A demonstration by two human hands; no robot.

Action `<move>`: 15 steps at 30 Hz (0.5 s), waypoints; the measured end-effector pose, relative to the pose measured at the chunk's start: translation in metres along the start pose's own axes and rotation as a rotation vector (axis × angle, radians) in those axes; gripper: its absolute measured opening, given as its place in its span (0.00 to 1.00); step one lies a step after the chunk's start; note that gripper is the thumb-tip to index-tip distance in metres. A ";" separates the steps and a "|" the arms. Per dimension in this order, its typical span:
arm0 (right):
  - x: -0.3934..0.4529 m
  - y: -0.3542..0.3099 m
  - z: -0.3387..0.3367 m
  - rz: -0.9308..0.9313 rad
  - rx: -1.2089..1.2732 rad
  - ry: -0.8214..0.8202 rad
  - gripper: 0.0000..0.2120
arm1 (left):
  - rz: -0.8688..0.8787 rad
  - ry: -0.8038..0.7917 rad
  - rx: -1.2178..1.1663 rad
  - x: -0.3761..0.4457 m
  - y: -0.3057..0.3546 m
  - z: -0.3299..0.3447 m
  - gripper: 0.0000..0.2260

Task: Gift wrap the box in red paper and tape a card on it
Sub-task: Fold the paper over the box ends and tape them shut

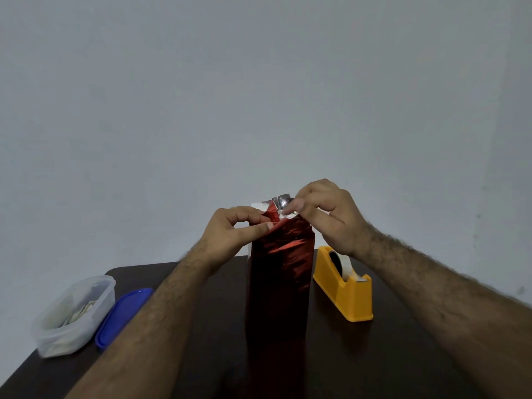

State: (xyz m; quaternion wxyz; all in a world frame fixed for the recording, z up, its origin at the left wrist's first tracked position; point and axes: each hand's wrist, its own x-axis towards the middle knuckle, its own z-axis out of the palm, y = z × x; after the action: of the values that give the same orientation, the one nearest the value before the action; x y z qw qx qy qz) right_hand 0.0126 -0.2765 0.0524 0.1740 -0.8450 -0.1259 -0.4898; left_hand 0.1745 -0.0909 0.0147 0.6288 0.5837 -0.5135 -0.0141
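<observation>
The box (279, 283) is standing upright at table centre, already sleeved in red paper (283, 249), exposing its top end for folding. The left hand (230, 228) is pinching the flap at 10 o'clock; the right hand (325, 214) is pinching the silvery underside at 1 o'clock. The tape dispenser (344, 286) is waiting at 3 o'clock, likely for sealing.

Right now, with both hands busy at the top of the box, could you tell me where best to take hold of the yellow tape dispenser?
Take the yellow tape dispenser across its two flat side walls near the middle, coming down from above. It lies long and narrow on the table just right of the red-wrapped box, so a grip across its width probably fits best. Keep clear of the cutter end, nearest the camera.
</observation>
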 end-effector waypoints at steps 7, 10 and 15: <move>-0.005 -0.016 0.010 -0.019 0.054 -0.009 0.21 | -0.057 0.004 0.067 0.000 0.002 0.001 0.12; -0.010 -0.012 0.010 0.002 0.095 0.166 0.21 | -0.069 0.002 0.046 0.001 0.001 0.003 0.13; -0.017 0.008 0.009 0.159 0.136 0.386 0.20 | -0.069 0.063 0.170 0.004 0.000 -0.001 0.13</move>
State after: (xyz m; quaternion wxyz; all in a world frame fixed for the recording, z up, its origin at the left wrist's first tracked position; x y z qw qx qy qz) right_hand 0.0137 -0.2806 0.0320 0.2895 -0.7291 -0.0560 -0.6176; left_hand 0.1771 -0.0925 0.0171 0.5919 0.6527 -0.4722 0.0262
